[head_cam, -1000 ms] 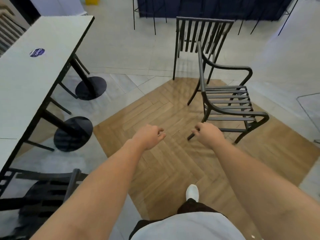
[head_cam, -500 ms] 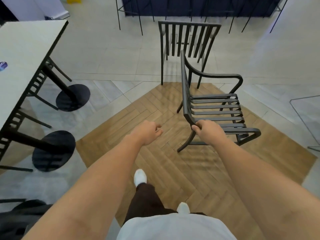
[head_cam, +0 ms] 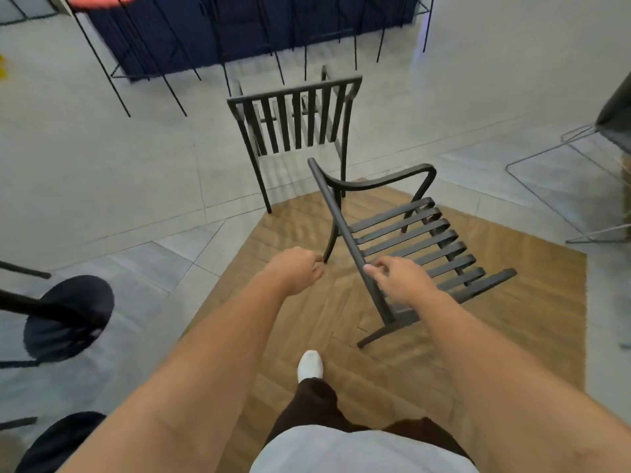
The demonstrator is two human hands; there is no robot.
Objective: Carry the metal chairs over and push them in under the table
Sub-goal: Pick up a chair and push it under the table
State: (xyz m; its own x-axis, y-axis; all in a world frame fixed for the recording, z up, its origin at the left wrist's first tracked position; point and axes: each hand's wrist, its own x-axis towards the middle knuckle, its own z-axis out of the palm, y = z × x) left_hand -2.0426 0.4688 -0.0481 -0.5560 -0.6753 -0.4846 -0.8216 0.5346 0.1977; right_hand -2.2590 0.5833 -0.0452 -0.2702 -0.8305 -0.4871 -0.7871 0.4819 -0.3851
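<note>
A black metal slatted armchair [head_cam: 409,230] stands on the wood-patterned floor in front of me, its seat facing right. My right hand [head_cam: 399,279] curls over the top rail of its backrest near the rail's lower end. My left hand [head_cam: 297,269] hovers just left of that chair, fingers curled in a loose fist, holding nothing. A second black metal chair [head_cam: 293,121] stands behind on the grey tiles, its slatted back towards me. The table top is out of view.
Two round black table bases [head_cam: 68,315] sit at the left edge. Thin black wire legs and a dark blue panel [head_cam: 239,29] line the far side. A grey wire-frame chair [head_cam: 580,186] stands at the right. My white shoe [head_cam: 310,365] steps forward on the wood floor.
I have walked closer to the near chair while my view swung right, and the table top left the frame. My right hand reached the backrest rail and now rests on it.
</note>
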